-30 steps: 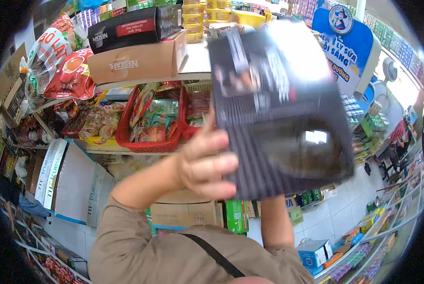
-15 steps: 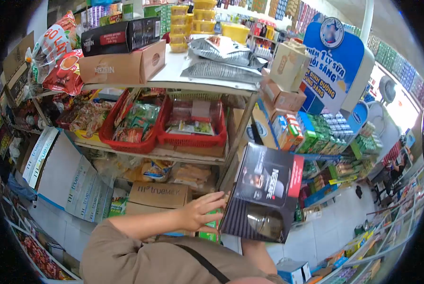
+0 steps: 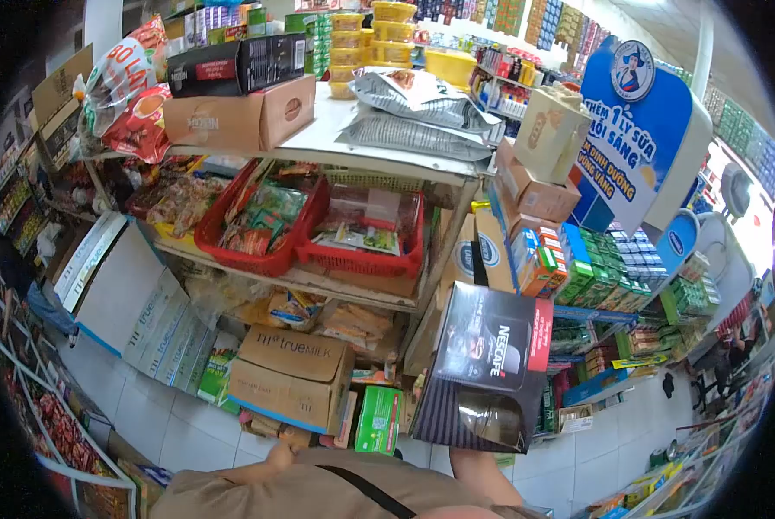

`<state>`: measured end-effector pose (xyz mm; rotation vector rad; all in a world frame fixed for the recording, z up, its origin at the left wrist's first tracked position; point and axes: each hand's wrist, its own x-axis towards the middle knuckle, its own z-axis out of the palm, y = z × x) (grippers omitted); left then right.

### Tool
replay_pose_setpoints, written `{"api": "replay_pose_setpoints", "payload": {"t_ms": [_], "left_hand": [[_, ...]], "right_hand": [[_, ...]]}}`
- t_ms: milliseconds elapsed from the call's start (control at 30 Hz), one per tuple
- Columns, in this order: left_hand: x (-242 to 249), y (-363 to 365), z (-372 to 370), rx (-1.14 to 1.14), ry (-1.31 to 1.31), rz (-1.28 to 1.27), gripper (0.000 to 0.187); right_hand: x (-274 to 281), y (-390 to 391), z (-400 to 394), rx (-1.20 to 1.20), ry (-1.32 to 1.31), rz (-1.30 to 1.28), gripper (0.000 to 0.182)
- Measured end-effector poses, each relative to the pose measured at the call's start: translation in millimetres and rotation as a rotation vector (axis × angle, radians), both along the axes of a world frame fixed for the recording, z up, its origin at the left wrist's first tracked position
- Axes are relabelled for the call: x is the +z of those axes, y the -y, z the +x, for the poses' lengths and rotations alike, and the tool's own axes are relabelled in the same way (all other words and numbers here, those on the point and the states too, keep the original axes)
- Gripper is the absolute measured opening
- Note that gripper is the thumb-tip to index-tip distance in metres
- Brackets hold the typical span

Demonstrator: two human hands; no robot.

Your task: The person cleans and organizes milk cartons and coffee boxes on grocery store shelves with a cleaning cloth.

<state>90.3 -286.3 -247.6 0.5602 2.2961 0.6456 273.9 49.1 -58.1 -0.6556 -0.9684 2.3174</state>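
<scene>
A black Nescafé box with a red side strip and a clear window is held up at the centre right, tilted. My right hand supports it from below; the box hides most of that hand. My left hand is low, beside the bottom of a brown TH true MILK carton. Its fingers are too small and partly covered to make out. A green box stands on the floor between the carton and the Nescafé box.
A shelf unit holds silver packets, another Nescafé box and red baskets. Milk cartons and a blue sign stand to the right. A large white carton is at left.
My left hand has left the side of the Nescafé box and dropped down and left, near the brown carton. My right hand still holds the box. The view has shifted slightly.
</scene>
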Motion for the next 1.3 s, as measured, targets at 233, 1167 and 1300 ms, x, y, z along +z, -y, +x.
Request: {"api": "replay_pose_setpoints", "payload": {"t_ms": [233,1167,1300], "left_hand": [[-105,-22,-18,-0.464,-0.423,0.16,0.028],[211,-183,19,-0.312,1.073,0.93,0.099],[198,-187,17,-0.334,1.062,0.906,0.1]], "right_hand": [[38,-11,-40,0.269,-0.217,0.061,0.032],[82,-39,-7,-0.381,0.051,0.421,0.05],[74,-49,-13,-0.422,0.618,1.157,0.058]]}}
